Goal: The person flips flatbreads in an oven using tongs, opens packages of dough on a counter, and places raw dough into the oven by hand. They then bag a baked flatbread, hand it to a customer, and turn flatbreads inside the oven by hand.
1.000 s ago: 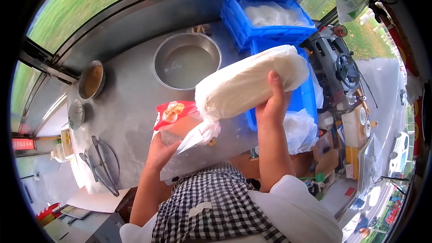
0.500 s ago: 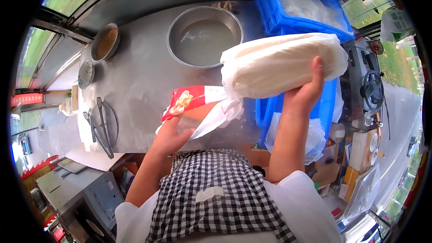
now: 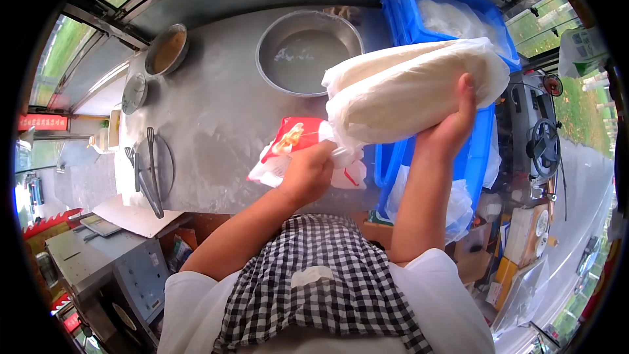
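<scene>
A plastic bag point(image 3: 413, 95) with long pale slabs inside, dough by the look of them, is held up over the table's right side. My right hand point(image 3: 452, 121) supports its right end from below, thumb up along the near side. At the bag's lower left, my left hand point(image 3: 306, 174) is closed around the gathered plastic neck. A red and white printed part of the bag point(image 3: 291, 137) with a yellow picture spreads out beyond my left fist, above the table.
A wide steel basin point(image 3: 308, 56) of cloudy liquid stands at the back. Blue crates point(image 3: 403, 10) are at the right. Tongs point(image 3: 152, 177), a small bowl point(image 3: 134, 94) and a brown-filled bowl point(image 3: 167, 50) sit on the left of the metal table point(image 3: 209, 105).
My left hand has moved right and up, from the loose printed end to the bag's neck, and closed on it. The bag has tilted slightly; my right hand keeps its hold.
</scene>
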Demonstrator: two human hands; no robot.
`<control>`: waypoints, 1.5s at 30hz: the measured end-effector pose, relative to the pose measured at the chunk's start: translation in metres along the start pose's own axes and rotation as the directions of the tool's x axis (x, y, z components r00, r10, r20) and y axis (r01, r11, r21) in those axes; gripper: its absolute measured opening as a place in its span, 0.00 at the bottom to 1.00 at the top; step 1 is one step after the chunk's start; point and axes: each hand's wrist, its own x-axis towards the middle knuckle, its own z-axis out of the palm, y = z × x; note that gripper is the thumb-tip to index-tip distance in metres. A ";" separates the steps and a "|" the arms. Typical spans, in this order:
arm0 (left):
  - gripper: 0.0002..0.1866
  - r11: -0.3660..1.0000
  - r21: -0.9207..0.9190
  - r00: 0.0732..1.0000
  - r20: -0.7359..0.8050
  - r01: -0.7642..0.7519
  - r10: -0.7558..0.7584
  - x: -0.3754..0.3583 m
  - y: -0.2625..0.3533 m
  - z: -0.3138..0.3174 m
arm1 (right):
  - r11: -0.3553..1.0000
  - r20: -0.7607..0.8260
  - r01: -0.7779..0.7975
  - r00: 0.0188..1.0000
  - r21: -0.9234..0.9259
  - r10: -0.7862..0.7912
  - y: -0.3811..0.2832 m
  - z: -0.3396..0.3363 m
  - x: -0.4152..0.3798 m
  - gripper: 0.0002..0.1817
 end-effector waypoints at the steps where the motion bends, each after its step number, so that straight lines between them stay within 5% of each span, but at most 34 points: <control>1: 0.12 1.000 -0.012 1.000 0.021 -0.022 0.022 -0.003 0.003 -0.003 | 1.000 -0.015 -0.001 1.000 -0.028 0.001 -0.001 -0.001 0.000 0.32; 7: 0.10 0.981 0.160 0.993 0.012 -0.114 0.114 -0.011 -0.008 -0.013 | 0.997 -0.045 -0.064 0.997 0.036 0.066 0.009 -0.018 0.013 0.32; 11: 0.09 0.975 0.211 0.997 -0.049 0.075 -0.066 -0.056 -0.055 -0.026 | 0.997 -0.200 0.074 0.977 -0.004 -0.073 -0.009 -0.038 0.047 0.32; 17: 0.07 0.949 0.299 0.988 -0.083 -0.096 0.127 -0.065 -0.046 -0.041 | 0.964 -0.189 0.264 0.947 -0.003 -0.260 -0.065 -0.074 0.090 0.34; 19: 0.08 0.968 0.246 0.996 -0.061 -0.052 0.069 -0.059 -0.052 -0.040 | 0.963 -0.277 0.253 0.922 -0.097 -0.271 -0.069 -0.087 0.087 0.34; 30: 0.13 0.927 0.373 0.952 0.266 0.043 -0.151 -0.055 -0.052 -0.035 | 0.992 -0.460 0.001 0.886 0.125 0.057 -0.028 -0.185 0.129 0.30; 45: 0.13 0.944 0.327 0.958 0.252 0.048 -0.136 -0.048 -0.044 -0.033 | 0.956 -0.525 -0.220 0.799 0.196 0.292 0.051 -0.197 0.175 0.36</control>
